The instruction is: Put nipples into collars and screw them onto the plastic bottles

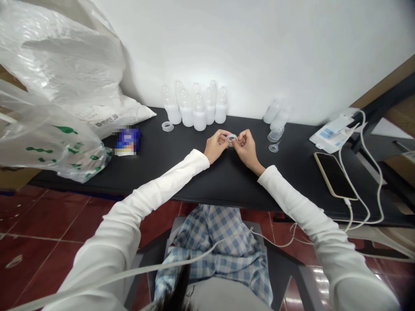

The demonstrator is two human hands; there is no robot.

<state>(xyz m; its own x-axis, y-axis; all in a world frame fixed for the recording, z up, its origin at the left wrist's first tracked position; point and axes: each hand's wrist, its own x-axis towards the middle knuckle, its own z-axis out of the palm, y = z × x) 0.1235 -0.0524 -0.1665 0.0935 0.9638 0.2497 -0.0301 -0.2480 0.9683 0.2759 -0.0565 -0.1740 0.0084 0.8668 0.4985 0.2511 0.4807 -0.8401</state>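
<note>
a clear plastic ring (231, 139), round and see-through like a bottle collar, is pinched on edge between the left grip (215, 146) and the right grip (246, 149), just above the black counter (181, 185). both grips are nearly closed, fingers curled on opposite sides of the ring, the two hands almost touching. white bottles (199, 113) stand just beyond the grips, another ring (167, 126) lies off to the left, and a phone (335, 176) lies well to the right.

Worn on the person's head, the one camera faces forward and steeply down — over the checked lap (214, 255) (arms reach in from the bottom corners) — close above the left hand (215, 147), right hand (246, 149) and black table (181, 185).
</note>
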